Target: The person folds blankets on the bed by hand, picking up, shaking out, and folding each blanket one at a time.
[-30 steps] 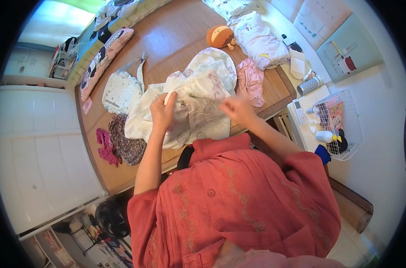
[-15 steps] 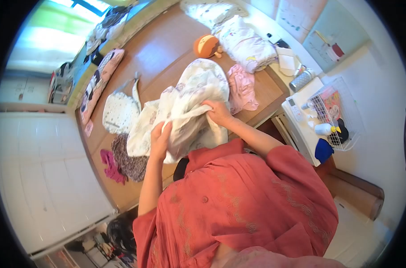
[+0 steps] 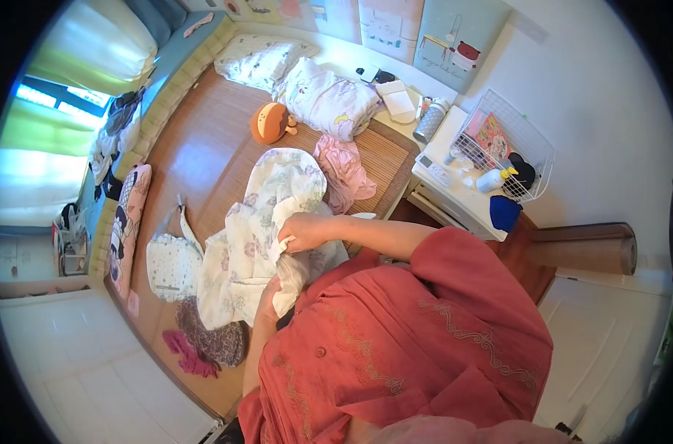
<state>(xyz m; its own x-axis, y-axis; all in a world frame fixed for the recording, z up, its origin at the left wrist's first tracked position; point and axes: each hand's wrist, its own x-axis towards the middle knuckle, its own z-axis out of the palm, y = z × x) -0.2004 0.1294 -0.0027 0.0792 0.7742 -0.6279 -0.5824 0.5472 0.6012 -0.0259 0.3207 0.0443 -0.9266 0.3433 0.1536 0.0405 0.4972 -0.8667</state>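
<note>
A white cloth with a faint floral print (image 3: 251, 222) lies rumpled on the mat, its near end raised toward my body. My right hand (image 3: 305, 231) is closed on a bunched part of it. Below and slightly to the left, my left hand (image 3: 268, 297) grips the same cloth near my shirt, its fingers partly covered by the folds. A white patterned item with a strap (image 3: 175, 266) lies left of the cloth. Beside its right edge is a pink garment (image 3: 344, 174). Leopard-print cloth (image 3: 218, 334) and magenta cloth (image 3: 188, 355) lie at the lower left.
An orange plush toy (image 3: 270, 123) sits beyond the cloth, near white patterned bedding (image 3: 325, 100). A long pink pillow (image 3: 129, 229) lies along the left edge. At the right, a white cabinet (image 3: 455, 194) holds a wire basket (image 3: 540, 152), a pump bottle (image 3: 493, 180) and a tumbler (image 3: 431, 120).
The view has swung to the right. My right hand has crossed inward toward my left hand, and both have drawn part of the floral cloth closer to my body.
</note>
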